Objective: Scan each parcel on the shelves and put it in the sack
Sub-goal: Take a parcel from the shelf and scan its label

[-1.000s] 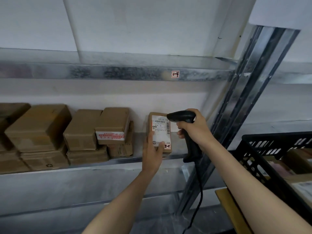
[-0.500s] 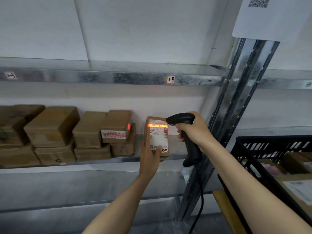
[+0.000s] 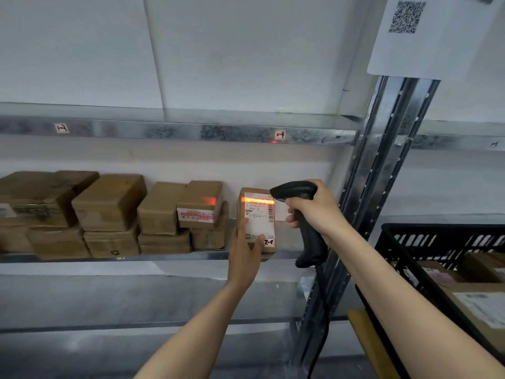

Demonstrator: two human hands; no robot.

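Reaches up with both arms. Holds the parcel (image 3: 259, 212) upright at the front edge of the shelf (image 3: 164, 257) with the left hand (image 3: 244, 255), thumb on the white label, fingers up its left side. Grips the black scanner (image 3: 296, 190) in the right hand (image 3: 318, 210), fingers curled round the handle, nose pointed at the parcel. Shines an orange line across the label's top.

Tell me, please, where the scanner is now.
Right of centre in the head view: the right hand grips the scanner, aimed at the parcel in the left hand, beside the post.
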